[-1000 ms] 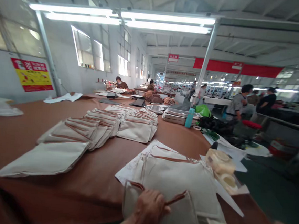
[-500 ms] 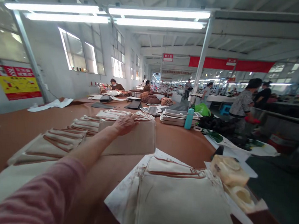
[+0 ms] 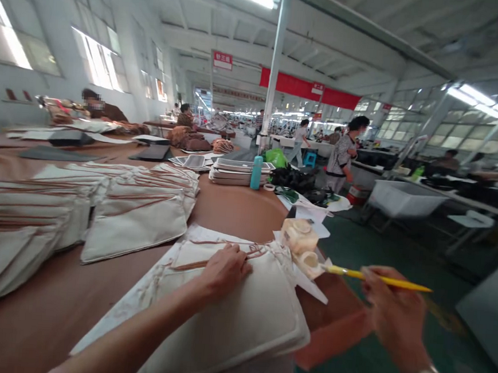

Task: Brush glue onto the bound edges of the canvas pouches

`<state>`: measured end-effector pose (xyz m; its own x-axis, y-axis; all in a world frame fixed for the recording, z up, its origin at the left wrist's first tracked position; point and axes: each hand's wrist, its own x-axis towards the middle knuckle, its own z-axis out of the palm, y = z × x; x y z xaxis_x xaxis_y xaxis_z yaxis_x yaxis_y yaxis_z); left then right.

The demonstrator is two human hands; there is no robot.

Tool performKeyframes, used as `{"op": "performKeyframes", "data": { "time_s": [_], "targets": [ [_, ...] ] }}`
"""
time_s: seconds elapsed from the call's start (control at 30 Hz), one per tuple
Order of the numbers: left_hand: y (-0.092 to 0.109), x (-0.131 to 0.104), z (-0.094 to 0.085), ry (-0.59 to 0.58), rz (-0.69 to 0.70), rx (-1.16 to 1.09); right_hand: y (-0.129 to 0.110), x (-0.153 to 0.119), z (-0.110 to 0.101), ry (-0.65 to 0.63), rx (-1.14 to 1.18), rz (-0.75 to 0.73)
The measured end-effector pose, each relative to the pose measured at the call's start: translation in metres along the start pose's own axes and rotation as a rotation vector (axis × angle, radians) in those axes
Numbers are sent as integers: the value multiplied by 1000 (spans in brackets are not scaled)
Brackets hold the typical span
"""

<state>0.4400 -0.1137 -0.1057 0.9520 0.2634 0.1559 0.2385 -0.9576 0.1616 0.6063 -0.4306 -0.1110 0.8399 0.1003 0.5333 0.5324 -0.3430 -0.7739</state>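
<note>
A stack of pale panels [image 3: 239, 306] with brown trim, perhaps bag pieces, lies on white paper before me. My left hand [image 3: 227, 268] is on its top piece, fingers curled together at the brown-trimmed edge; the fingertips are partly hidden. Off to the right, my right hand [image 3: 395, 304] grips a yellow-handled brush [image 3: 392, 282]. The brush's tip points left, at the mouth of a small cream-coloured cup [image 3: 310, 261]; whether it touches is unclear. Behind that cup stands a stained, cut-open plastic container [image 3: 299, 235].
More pale panels [image 3: 136, 223] lie overlapping in rows on the brown-covered table [image 3: 238, 208]. A teal bottle [image 3: 256, 172] stands by a stack of framed pieces [image 3: 233, 172]. Beyond the right table edge, a person in a patterned top [image 3: 342, 153] stands near a white bin [image 3: 405, 199].
The view has swung right. My left hand has left the far panels and come to the near stack; another pale panel now lies atop the far row. My right hand has appeared, holding the brush.
</note>
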Motion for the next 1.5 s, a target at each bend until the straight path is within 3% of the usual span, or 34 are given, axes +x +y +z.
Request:
{"op": "performKeyframes", "data": {
  "time_s": [0.17, 0.37, 0.47, 0.6, 0.77, 0.9, 1.07, 1.17, 1.27, 1.37, 1.5],
  "targets": [
    [18, 4, -2, 31, -98, 9, 30, 40, 59, -180, -213, -48],
    [25, -8, -12, 74, -175, -101, 66, 51, 107, -368, -427, 14],
    [25, -13, -13, 84, -159, -164, 72, 57, 110, -406, -453, 35],
    [26, -19, -13, 128, -129, -319, 71, 63, 99, -378, -407, -8],
    [35, -28, -23, 188, -87, -450, 63, 43, 78, -388, -275, -89],
    [42, -40, -37, 132, -71, -645, 40, 27, 52, -244, -132, -81],
    [51, -57, -50, 28, -86, -941, -32, 7, 12, -127, 192, -81],
    [57, -67, -55, 8, -105, -1050, -86, -15, -7, -162, 417, -112],
    [60, -79, -63, -31, -119, -1122, -124, -37, -12, -307, 651, -197],
    [62, -91, -71, -95, -102, -1172, -139, -46, -8, -349, 625, -297],
    [64, -107, -80, -133, -82, -1218, -141, -44, -10, -266, 536, -337]
  ]
}}
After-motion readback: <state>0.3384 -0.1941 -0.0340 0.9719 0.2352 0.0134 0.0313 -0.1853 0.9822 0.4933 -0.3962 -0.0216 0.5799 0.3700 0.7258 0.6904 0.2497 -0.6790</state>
